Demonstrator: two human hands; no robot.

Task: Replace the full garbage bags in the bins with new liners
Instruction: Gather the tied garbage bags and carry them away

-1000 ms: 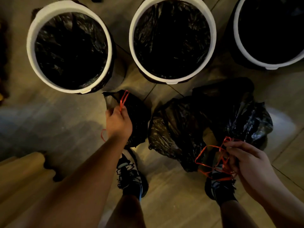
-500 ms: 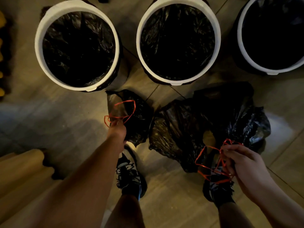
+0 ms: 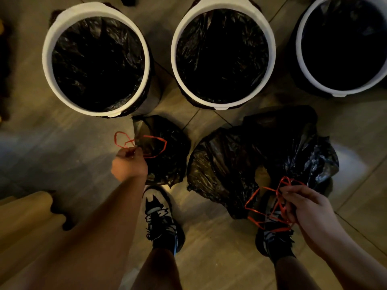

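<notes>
Head view looks down on three white-rimmed bins: the left bin (image 3: pixel 46 59), middle bin (image 3: pixel 174 57) and right bin (image 3: pixel 299 49) each show a black liner fitted inside, so the relining looks done to me. What seems left is carrying out the full ones. The left hand (image 3: pixel 128 164) pinches the red drawstring (image 3: pixel 165 144) of a small bag (image 3: pixel 167 164); the right hand (image 3: pixel 307 210) grips a bunch of red strings (image 3: pixel 253 197) from the larger bags (image 3: pixel 251 160). All sit on the tiled floor (image 3: pixel 62 147) before the bins. The room is dim, warmly lit.
</notes>
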